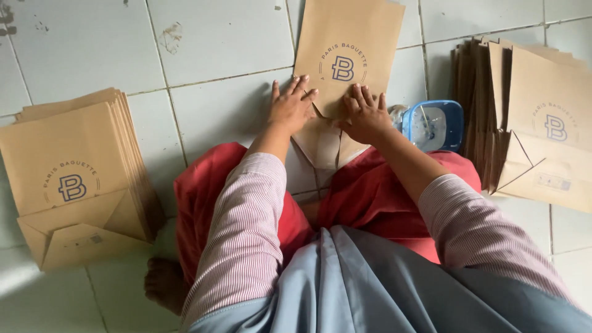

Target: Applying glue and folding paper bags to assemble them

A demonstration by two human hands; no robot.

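Note:
A flat brown paper bag (354, 37) with a printed round emblem lies on the tiled floor in front of me, its folded bottom flaps (320, 145) toward my knees. My left hand (290, 106) presses flat on the bag's lower left edge, fingers spread. My right hand (365, 114) presses down on the lower right part, just above the folded bottom. Both palms rest on the paper; neither hand grips anything.
A stack of finished brown bags (77, 179) lies on the floor at my left. Another stack of bags (530, 117) leans at my right. A small blue tub (433, 126) with a stick in it stands beside my right hand. My legs in red cloth (364, 197) are folded underneath.

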